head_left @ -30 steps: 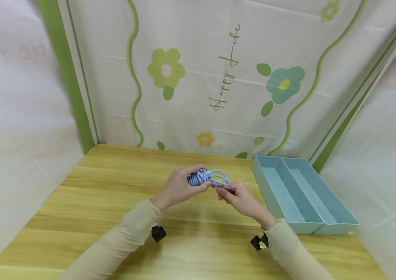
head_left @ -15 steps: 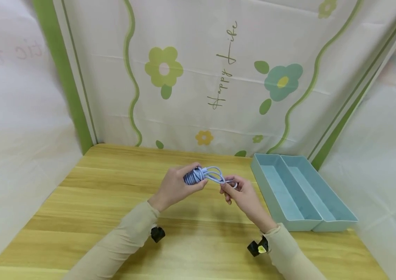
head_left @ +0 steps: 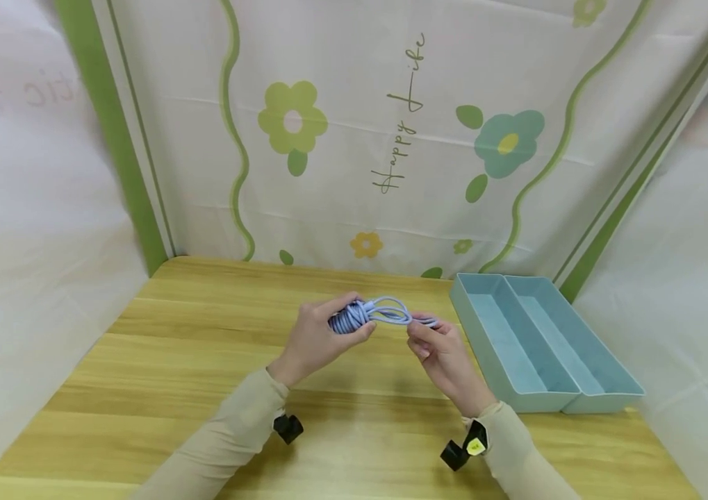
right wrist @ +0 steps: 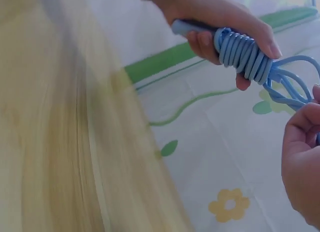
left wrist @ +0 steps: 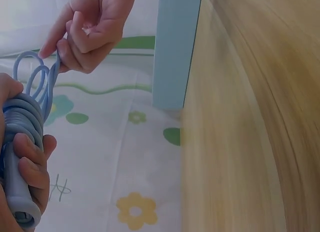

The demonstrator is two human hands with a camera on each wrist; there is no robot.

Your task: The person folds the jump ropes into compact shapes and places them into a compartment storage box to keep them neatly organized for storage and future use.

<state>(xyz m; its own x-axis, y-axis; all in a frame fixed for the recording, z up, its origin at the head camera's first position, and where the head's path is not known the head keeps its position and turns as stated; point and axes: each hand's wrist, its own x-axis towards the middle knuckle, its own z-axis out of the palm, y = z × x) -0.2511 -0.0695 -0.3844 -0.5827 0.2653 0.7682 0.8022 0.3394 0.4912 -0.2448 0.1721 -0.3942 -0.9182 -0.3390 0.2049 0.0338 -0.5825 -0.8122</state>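
Observation:
A light blue jump rope (head_left: 347, 318), its cord wound in tight coils around the handles, is held between both hands above the table. My left hand (head_left: 311, 342) grips the coiled bundle with thumb and fingers around it. In the left wrist view a handle (left wrist: 19, 184) with a flared end sticks out below the coils, under the fingers. Several loose loops of cord (head_left: 394, 312) extend from the bundle toward the right. My right hand (head_left: 449, 361) pinches the far part of these loops between thumb and fingers. The palm covers part of the bundle.
Two pale blue rectangular bins (head_left: 531, 403) stand side by side at the table's right. The wooden table (head_left: 203, 326) meets a white flowered curtain (head_left: 341, 201) at its back edge. A small black camera (head_left: 289, 428) is on the left wrist, another (head_left: 463, 450) on the right.
My right hand has moved to the right, away from the coiled bundle, drawing the cord loops out longer. The left hand keeps its grip and has shifted only slightly left.

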